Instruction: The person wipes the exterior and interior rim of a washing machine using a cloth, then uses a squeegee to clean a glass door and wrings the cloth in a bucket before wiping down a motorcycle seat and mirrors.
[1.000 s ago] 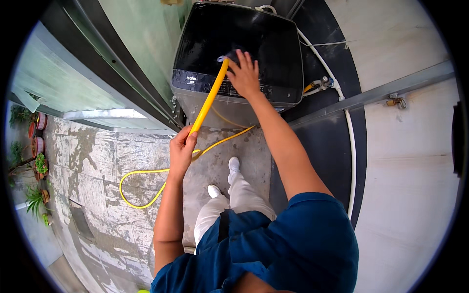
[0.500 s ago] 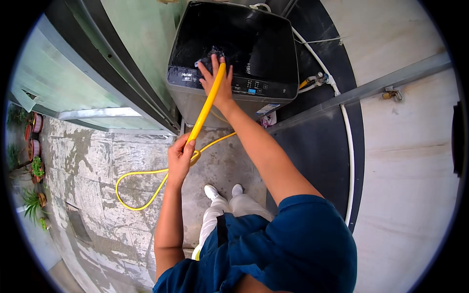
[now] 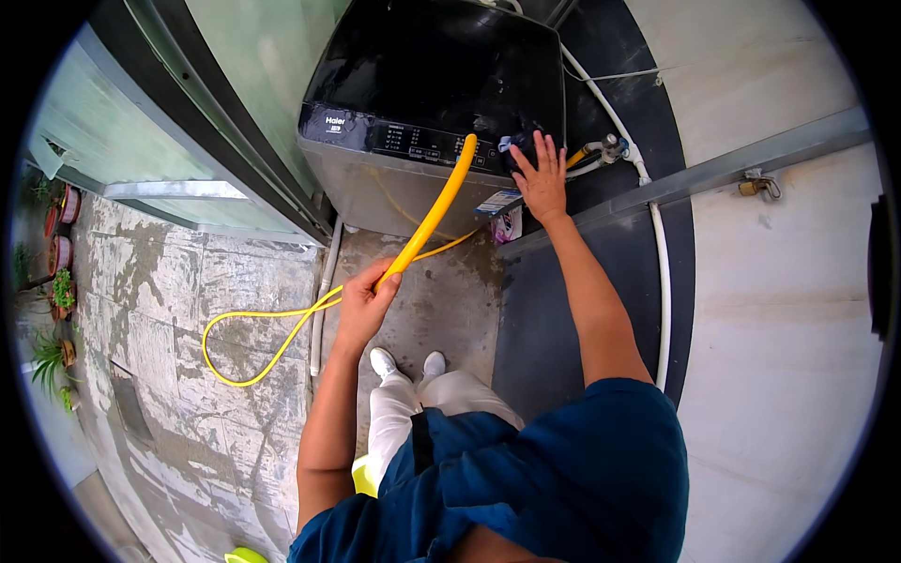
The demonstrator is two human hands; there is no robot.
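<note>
Hose (image 3: 434,221) clamped in left hand (image 3: 364,305); right hand (image 3: 542,185) splayed against dark cloth (image 3: 509,144)

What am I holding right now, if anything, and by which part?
Your left hand grips the yellow hose well back from its free end. Your right hand is spread against a cloth; whether it grips that can't be told.

- A bright yellow hose (image 3: 434,218) above a floor (image 3: 253,272) mottled grey and off-white.
- A washing machine (image 3: 422,70), glossy black on top, silver-grey in front.
- A dark cloth (image 3: 508,144), pale blue showing, at the machine's front right corner.
- A deep blue shirt (image 3: 582,460), white trousers (image 3: 390,413), white shoes (image 3: 383,361).
- A white pipe (image 3: 661,272) against a black panel (image 3: 587,300).
</note>
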